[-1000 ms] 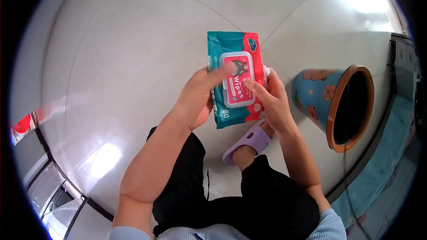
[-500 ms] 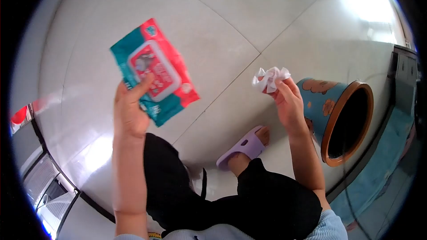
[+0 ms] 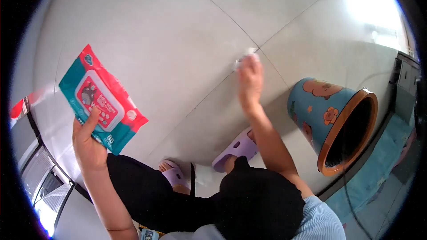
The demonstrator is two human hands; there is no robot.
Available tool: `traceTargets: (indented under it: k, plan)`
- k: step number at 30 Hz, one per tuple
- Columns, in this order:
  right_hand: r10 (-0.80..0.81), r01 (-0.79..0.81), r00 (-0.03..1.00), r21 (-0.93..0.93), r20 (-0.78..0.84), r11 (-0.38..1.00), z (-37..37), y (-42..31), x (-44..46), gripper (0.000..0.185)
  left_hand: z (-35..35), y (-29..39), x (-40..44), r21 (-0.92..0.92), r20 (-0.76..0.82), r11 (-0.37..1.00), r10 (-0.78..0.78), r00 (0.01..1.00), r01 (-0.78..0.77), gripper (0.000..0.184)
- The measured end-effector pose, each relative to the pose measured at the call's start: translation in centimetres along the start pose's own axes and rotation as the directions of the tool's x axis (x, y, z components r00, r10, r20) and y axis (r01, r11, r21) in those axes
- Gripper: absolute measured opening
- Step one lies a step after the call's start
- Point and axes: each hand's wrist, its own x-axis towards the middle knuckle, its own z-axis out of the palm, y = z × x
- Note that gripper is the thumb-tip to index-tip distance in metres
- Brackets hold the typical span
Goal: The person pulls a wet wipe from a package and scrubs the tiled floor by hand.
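Tiled floor (image 3: 178, 58), wipes pack (image 3: 100, 100) in left hand (image 3: 90, 146), long axis slanting up-left

Teal-and-red pack (image 3: 120, 130) tilts in left hand (image 3: 90, 146), lid (image 3: 100, 100) closed. White wipe (image 3: 238, 64), motion-blurred, looks bunched in right hand (image 3: 250, 80).

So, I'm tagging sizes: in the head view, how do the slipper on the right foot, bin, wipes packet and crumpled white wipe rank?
Largest to smallest, as they look:
1. Bin
2. Wipes packet, though raised toward the camera
3. Slipper on the right foot
4. White wipe, blurred and partly hidden
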Motion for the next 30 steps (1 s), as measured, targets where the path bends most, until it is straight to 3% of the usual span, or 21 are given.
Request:
traceTargets:
  k: [1,4,6,8,9,10,11,12,13,14,15,18,19,20,22,23,25,26,28,29,30]
  plan:
    - [0.060,-0.056,0.998,0.188,-0.015,0.981,1.6,-1.9,-0.8,0.030,-1.0,0.0,0.0,-0.011,-0.024,1.000,0.006,1.000,-0.006,0.042]
    - [-0.498,0.455,0.853,0.244,0.157,0.857,1.7,-3.2,-1.2,0.020,-1.7,0.1,-0.3,-0.058,-0.055,0.998,0.032,0.998,-0.035,0.040]
    - [-0.371,0.372,0.928,-0.048,0.025,0.927,2.1,1.5,2.2,0.022,-2.2,0.2,-0.4,-0.085,-0.076,0.995,0.039,0.996,-0.046,0.039]
    - [0.137,-0.068,0.966,0.296,-0.219,0.953,0.3,4.0,7.5,0.028,-3.0,0.4,-0.8,-0.159,-0.128,0.987,0.016,0.992,-0.036,0.040]
    - [0.134,-0.066,0.967,0.294,-0.219,0.954,0.4,5.1,8.8,0.028,-3.4,0.3,-0.7,-0.192,-0.110,0.981,0.020,0.994,-0.041,0.043]
    - [-0.028,0.012,0.969,-0.066,-0.244,0.998,0.5,5.8,9.8,0.030,-3.4,0.2,-0.8,-0.195,-0.108,0.980,0.020,0.994,-0.041,0.043]
    - [-0.184,0.083,0.961,-0.420,-0.208,0.904,0.6,6.4,10.0,0.033,-3.4,0.3,-0.8,-0.190,-0.104,0.981,0.024,0.994,-0.044,0.044]
    - [0.003,0.004,0.985,0.041,-0.171,0.999,1.1,4.2,8.2,0.035,-3.3,0.4,-0.7,-0.187,-0.099,0.981,0.030,0.995,-0.048,0.045]
    - [0.191,-0.106,0.973,0.487,-0.128,0.867,1.5,2.0,6.4,0.038,-3.2,0.4,-0.7,-0.191,-0.075,0.980,0.034,0.997,-0.048,0.046]
    - [-0.138,0.132,0.990,0.141,0.028,0.981,0.8,0.0,4.2,0.042,-3.2,0.4,-0.6,-0.194,-0.076,0.980,0.037,0.996,-0.051,0.046]
    - [-0.373,0.427,0.884,-0.161,0.283,0.890,0.5,-0.9,3.2,0.046,-3.2,0.4,-0.6,-0.237,-0.070,0.971,0.008,0.998,-0.025,0.046]
    - [-0.463,0.493,0.843,-0.049,0.272,0.869,0.4,2.3,3.8,0.047,-3.0,0.3,-0.6,-0.259,-0.071,0.966,-0.012,0.997,-0.007,0.047]
    - [-0.262,0.263,0.950,0.014,0.171,0.965,0.1,3.6,5.0,0.048,-2.9,0.2,-0.6,-0.248,-0.089,0.969,0.000,0.996,-0.022,0.047]
    - [-0.264,0.265,0.948,0.018,0.177,0.964,0.2,4.6,6.1,0.048,-2.8,0.2,-0.7,-0.247,-0.096,0.969,-0.003,0.995,-0.020,0.047]
    - [-0.110,0.059,0.990,-0.449,-0.088,0.892,-0.3,4.5,8.2,0.047,-2.6,0.4,-0.5,-0.200,-0.099,0.980,-0.006,0.995,-0.014,0.046]
    - [-0.135,0.093,0.989,-0.459,-0.058,0.883,0.4,3.5,7.5,0.044,-2.5,0.4,-0.4,-0.200,-0.100,0.980,-0.006,0.995,-0.014,0.046]
    - [-0.338,0.337,0.940,-0.255,0.045,0.906,3.6,2.6,4.0,0.043,-2.3,0.2,0.0,-0.241,-0.089,0.970,0.002,0.996,-0.023,0.045]
    - [-0.340,0.339,0.940,-0.256,0.042,0.905,3.2,1.0,3.3,0.043,-2.4,0.1,0.2,-0.243,-0.089,0.970,0.005,0.996,-0.026,0.045]
    - [-0.492,0.530,0.778,0.012,0.391,0.848,1.7,-1.9,2.3,0.041,-2.8,0.0,0.5,-0.259,-0.106,0.965,-0.070,0.992,0.040,0.039]
    - [-0.577,0.588,0.799,-0.012,0.169,0.809,2.8,0.6,2.8,0.039,-2.6,0.0,0.3,-0.311,-0.108,0.950,-0.065,0.992,0.028,0.039]
    - [-0.436,0.476,0.879,-0.301,0.192,0.826,2.7,2.0,4.6,0.039,-2.7,-0.1,0.5,-0.308,-0.108,0.951,-0.062,0.992,0.026,0.039]
